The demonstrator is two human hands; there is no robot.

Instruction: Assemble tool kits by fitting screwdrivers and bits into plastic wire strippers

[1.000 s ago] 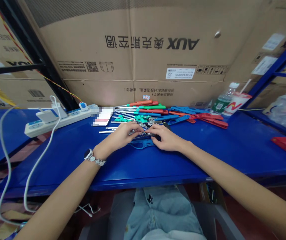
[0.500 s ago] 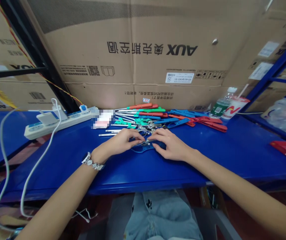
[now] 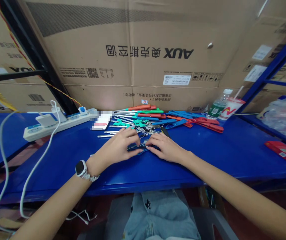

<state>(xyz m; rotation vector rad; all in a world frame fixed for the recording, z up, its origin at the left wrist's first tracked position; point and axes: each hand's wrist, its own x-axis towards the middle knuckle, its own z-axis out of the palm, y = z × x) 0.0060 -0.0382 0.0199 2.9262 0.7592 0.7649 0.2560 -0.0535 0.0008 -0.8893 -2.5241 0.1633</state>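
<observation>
My left hand [image 3: 123,145], with a watch at the wrist, has its thumb and fingers apart beside a small blue and dark piece [image 3: 140,146] on the blue table [image 3: 195,173]; nothing shows in its grasp. My right hand [image 3: 166,146] pinches a small part with thin wires at that piece; its exact shape is too small to tell. Just beyond the hands lie tools with orange [image 3: 143,107] and green handles, silver rods, green plastic pieces [image 3: 123,122] and tangled wires. A black and yellow handle [image 3: 165,131] shows behind my right hand.
A white power strip [image 3: 60,124] with plugs and cables lies at left, near a phone-like item [image 3: 103,120]. Blue [image 3: 176,124] and red plastic pieces [image 3: 209,124], a bottle [image 3: 218,106] and a cup [image 3: 231,108] stand or lie at right. A large carton [image 3: 133,40] rises behind.
My left hand has opened wider and rolled, showing the watch face. My right hand has closed in on the small part. The black and yellow handle shows more. The whole view has shifted slightly.
</observation>
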